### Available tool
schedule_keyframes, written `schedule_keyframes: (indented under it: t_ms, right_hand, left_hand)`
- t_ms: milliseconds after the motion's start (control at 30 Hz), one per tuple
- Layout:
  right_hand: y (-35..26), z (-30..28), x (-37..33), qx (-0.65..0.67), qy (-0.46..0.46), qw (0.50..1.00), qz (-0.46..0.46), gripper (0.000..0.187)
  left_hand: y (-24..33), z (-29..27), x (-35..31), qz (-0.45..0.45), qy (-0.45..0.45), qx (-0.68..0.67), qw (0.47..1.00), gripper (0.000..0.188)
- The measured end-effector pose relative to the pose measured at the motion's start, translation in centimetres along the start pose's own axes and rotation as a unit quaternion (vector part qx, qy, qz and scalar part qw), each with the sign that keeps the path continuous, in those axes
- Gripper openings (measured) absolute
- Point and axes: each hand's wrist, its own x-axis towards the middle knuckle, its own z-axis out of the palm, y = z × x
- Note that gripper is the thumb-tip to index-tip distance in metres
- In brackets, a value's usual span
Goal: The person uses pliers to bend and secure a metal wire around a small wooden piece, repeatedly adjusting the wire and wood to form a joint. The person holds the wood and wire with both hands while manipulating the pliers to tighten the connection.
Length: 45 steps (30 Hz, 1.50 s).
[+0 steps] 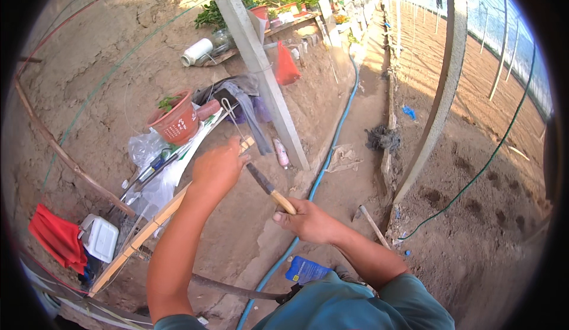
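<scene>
My left hand point(218, 165) is closed around the upper end of a long, pale wooden strip point(155, 222), which slants down to the lower left past my left forearm. A bent wire hook point(232, 115) rises just beyond the strip's end; whether it is fixed to the wood I cannot tell. In my right hand point(309, 220) is a knife point(261, 179) with a dark, narrow blade and a light wooden handle, its tip pointing up and left. The blade's tip is close to my left fingers, apparently apart from the strip.
A potted plant point(178, 119), plastic bags and cloths lie left, near a red cloth point(58, 235) and a white box point(102, 238). Concrete posts point(261, 63) point(441, 99) stand ahead. A blue hose point(332, 146) runs along the path; a hammer-like tool point(373, 226) lies right.
</scene>
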Motion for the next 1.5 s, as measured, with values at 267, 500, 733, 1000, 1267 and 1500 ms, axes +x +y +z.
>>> schedule_keyframes:
  t_ms: [267, 500, 733, 1000, 1267, 1500]
  right_hand:
    - [-0.1, -0.2, 0.4, 0.124, -0.069, 0.989, 0.032, 0.033]
    - [0.4, -0.6, 0.2, 0.120, -0.060, 0.990, 0.043, 0.031]
    - [-0.5, -0.5, -0.1, 0.189, -0.079, 0.978, 0.040, 0.029]
    - [-1.4, -0.7, -0.2, 0.278, -0.115, 0.953, 0.036, 0.030]
    - [1.3, -1.4, -1.0, 0.190, -0.086, 0.978, 0.018, 0.031]
    - [5.8, -2.3, -0.9, 0.255, 0.027, 0.965, 0.047, 0.041]
  left_hand:
    - [-0.4, 0.2, -0.2, 0.009, 0.030, 0.002, 1.000, 0.047]
    - [0.2, 0.2, 0.2, 0.013, 0.020, -0.014, 1.000, 0.040]
    - [0.3, 0.1, 0.4, 0.008, 0.017, 0.017, 1.000, 0.048]
    - [0.6, 0.3, 0.3, 0.021, 0.049, -0.015, 0.998, 0.034]
    - [0.9, -0.3, -0.2, 0.013, 0.010, -0.042, 0.999, 0.045]
    - [1.4, -1.1, -0.6, 0.014, -0.004, -0.025, 1.000, 0.062]
